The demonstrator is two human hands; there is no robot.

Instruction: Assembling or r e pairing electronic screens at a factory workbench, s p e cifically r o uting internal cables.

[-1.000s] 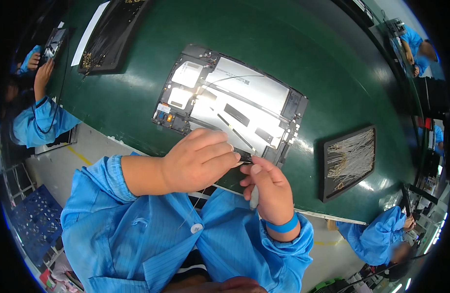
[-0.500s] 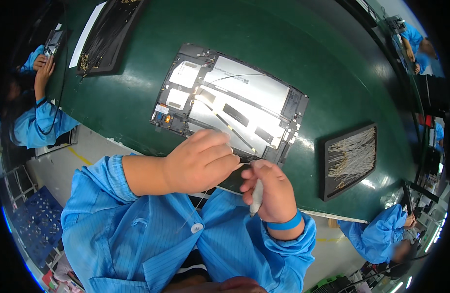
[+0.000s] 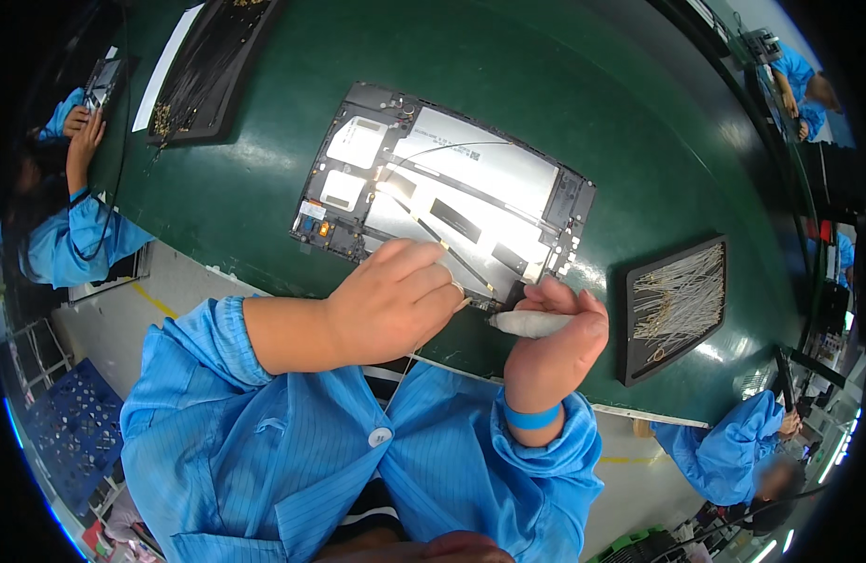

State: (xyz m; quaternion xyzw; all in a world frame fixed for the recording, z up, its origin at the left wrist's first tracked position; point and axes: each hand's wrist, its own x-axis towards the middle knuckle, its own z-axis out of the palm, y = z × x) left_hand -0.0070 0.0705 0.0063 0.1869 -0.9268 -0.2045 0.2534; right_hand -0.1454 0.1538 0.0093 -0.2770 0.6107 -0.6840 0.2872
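Note:
An opened tablet-like device lies on the green table in front of me, its silvery battery plates and black frame exposed. My left hand is closed at its near edge, fingertips pinched on a thin pale cable. Part of that cable hangs down past the table edge; the rest is hidden by the hand. In my right hand is a white-wrapped tool, its dark tip pointing left at the device's near right edge. Both hands are close together there.
A black tray of pale cables with gold ends stands at the right. Another black tray of dark cables lies far left beside a white strip. Co-workers in blue sit at left and right.
My right hand has moved right and turned, swinging the white-wrapped tool from hanging downward to pointing left at the device. Its fingertips have parted from the left hand's, which has barely moved.

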